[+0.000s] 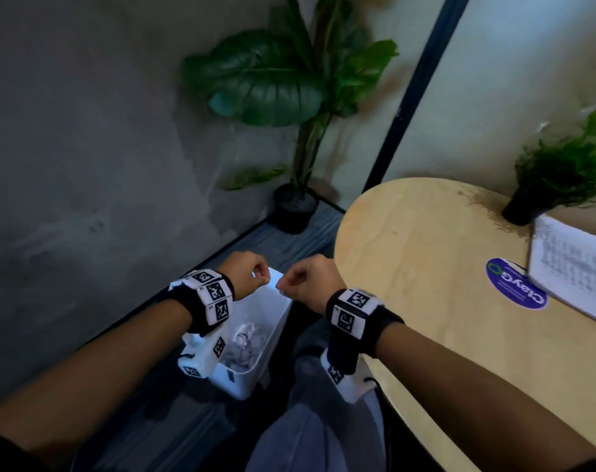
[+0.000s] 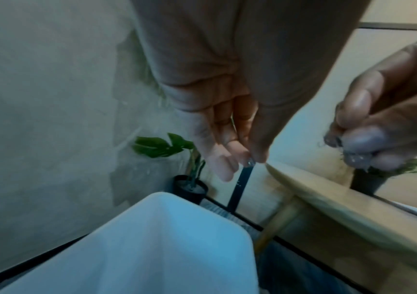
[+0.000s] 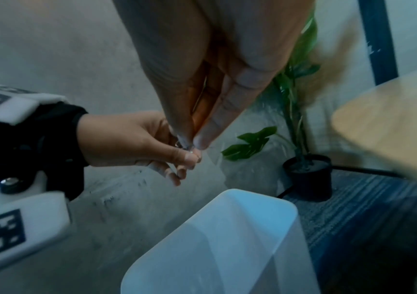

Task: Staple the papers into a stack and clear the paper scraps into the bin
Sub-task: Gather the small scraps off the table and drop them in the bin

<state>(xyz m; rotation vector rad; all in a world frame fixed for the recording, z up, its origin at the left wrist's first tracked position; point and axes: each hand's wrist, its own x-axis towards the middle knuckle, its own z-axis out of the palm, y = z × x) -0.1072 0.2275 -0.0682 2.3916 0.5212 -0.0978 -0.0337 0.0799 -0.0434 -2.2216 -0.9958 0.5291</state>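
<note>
Round wooden table point(image 1: 426, 267) with a blue sticker point(image 1: 516, 283), small potted plant point(image 1: 559, 175) — large-leaved floor plant point(image 1: 283, 83) in the corner

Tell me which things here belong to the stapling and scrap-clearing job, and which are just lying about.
Job: white bin on the floor, crumpled scraps inside it, papers on the table.

Lying about: tall floor plant, small potted plant, round blue sticker.
</note>
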